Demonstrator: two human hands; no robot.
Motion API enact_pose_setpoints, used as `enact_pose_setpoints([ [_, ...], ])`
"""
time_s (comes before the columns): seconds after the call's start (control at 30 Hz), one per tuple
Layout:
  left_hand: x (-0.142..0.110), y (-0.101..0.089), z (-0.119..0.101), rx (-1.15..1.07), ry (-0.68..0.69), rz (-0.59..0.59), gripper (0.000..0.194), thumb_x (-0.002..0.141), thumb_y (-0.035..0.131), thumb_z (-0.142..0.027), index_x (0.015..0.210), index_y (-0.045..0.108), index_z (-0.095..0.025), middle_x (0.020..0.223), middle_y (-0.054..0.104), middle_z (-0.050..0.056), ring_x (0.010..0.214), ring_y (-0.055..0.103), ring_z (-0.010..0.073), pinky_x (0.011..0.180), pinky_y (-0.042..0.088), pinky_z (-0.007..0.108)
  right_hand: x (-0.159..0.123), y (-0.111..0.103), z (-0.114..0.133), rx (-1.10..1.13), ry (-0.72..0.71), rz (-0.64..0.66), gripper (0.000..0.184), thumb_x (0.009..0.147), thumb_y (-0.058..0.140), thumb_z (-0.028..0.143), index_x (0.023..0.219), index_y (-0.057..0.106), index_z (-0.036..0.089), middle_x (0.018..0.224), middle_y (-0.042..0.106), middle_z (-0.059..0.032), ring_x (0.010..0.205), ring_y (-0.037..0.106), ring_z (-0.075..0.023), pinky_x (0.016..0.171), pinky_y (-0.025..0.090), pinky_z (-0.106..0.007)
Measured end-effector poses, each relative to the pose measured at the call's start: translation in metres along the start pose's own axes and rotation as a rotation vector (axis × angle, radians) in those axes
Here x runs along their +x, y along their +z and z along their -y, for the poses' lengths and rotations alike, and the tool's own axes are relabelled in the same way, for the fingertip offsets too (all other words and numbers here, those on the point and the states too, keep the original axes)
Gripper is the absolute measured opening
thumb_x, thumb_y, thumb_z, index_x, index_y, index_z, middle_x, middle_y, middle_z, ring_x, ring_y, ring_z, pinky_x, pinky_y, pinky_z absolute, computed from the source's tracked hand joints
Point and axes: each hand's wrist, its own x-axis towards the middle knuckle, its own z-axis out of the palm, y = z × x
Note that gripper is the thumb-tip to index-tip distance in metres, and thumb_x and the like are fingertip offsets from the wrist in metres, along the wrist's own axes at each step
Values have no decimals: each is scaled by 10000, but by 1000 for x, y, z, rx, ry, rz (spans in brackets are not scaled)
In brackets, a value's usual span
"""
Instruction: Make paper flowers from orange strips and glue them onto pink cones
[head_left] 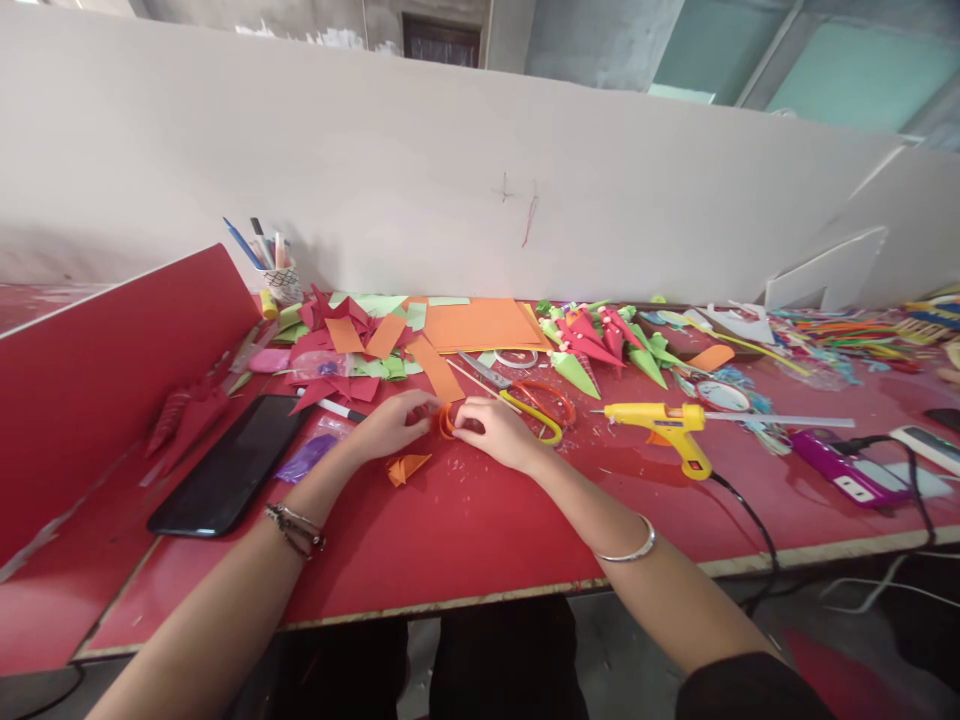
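A small curled strip of orange paper [447, 421] is between my two hands, just above the red table. My right hand [496, 432] pinches it from the right with thumb and fingers. On its other side, my left hand [391, 426] has its fingers bent together at the strip's edge; the exact contact is partly hidden. A folded orange paper piece [407, 468] lies on the table below my left hand. Close behind my right hand are scissors [541, 415] with orange and yellow handles, their blades pointing back left.
A yellow glue gun [667, 425] with a glue stick lies right. Red and green paper cones [592, 345] are piled behind, beside orange sheets [480, 325]. A black phone [232, 465] lies left near a red panel [120, 390]. A purple power strip [847, 470] is far right.
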Motion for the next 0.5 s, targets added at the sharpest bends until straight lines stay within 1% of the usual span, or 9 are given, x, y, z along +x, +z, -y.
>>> enact_pose_setpoints([
  [0.1,-1,-2,-2,-19,-20,-18,289,715,412,-142,973,537,-174,917,576,32,740,529,130,633,430,236,0,0,-1,5,1,-4,52,771,533,206,751,565,171,778,563,-6,673,507,-98,617,366,-214],
  [0.2,-2,-4,-3,-28,-19,-42,253,764,421,-233,981,537,-173,937,573,41,762,530,139,647,437,245,-1,1,-2,8,-7,-16,47,771,531,190,786,574,176,810,575,-12,715,523,-104,649,379,-221],
  [0.27,-2,-4,-2,-31,-4,-51,273,781,431,-309,1000,535,-182,934,567,41,761,528,140,651,440,249,-1,0,-1,13,-15,-21,57,770,531,179,799,580,177,814,576,-13,718,526,-105,654,385,-222],
  [0.33,-2,-3,-2,-28,12,-47,297,776,451,-350,1010,534,-187,915,559,40,750,523,138,652,440,250,-1,0,0,16,-26,-25,65,771,528,171,799,586,179,808,573,-14,716,526,-106,655,388,-225],
  [0.43,-1,-2,-1,-12,24,-24,261,771,458,-332,965,551,-183,878,548,35,716,514,129,637,435,243,0,0,0,22,-35,-21,79,776,521,173,806,594,182,809,570,-19,717,528,-110,656,392,-231],
  [0.5,-1,-3,-2,-3,28,-35,224,771,445,-287,932,555,-177,885,544,35,705,509,122,628,430,235,0,0,-1,25,-28,-20,84,777,519,175,815,594,183,820,571,-22,722,532,-113,660,393,-235],
])
